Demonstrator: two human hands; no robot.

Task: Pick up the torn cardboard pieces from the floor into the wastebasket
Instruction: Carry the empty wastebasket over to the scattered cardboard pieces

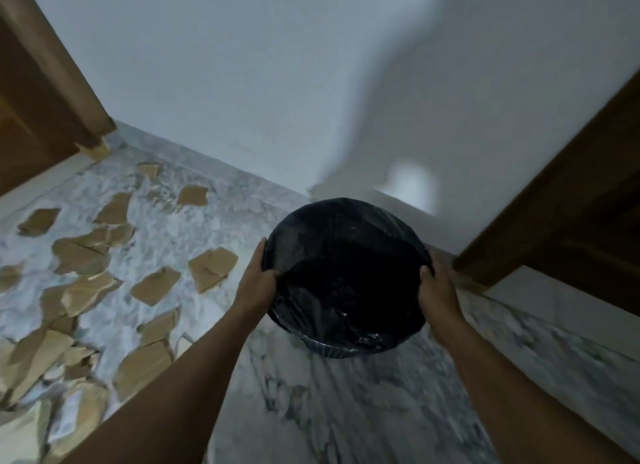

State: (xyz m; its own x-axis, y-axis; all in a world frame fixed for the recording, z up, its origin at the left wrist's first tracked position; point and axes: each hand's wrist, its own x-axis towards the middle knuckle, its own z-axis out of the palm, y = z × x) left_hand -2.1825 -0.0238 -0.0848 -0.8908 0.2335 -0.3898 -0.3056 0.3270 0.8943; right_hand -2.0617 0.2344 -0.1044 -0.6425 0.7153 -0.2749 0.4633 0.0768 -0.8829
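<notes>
I see the wastebasket [346,276], lined with a black bag [349,228], held between my left hand [258,280] and right hand [438,287], near the corner of the wall [242,65]. Its round mouth faces up toward me, its axis roughly upright. I cannot tell whether it rests on the marble floor [346,411]. Each hand grips the rim on its own side, thumb curled over the edge. The torn cardboard pieces [213,268] lie scattered flat on the floor, left of my left forearm.

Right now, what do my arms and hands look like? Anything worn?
Nothing worn shows. The left forearm and right forearm are bare, no sleeves up to the picture's edge. The left hand and right hand have no gloves, watch or rings, though blur could hide a thin one.
</notes>
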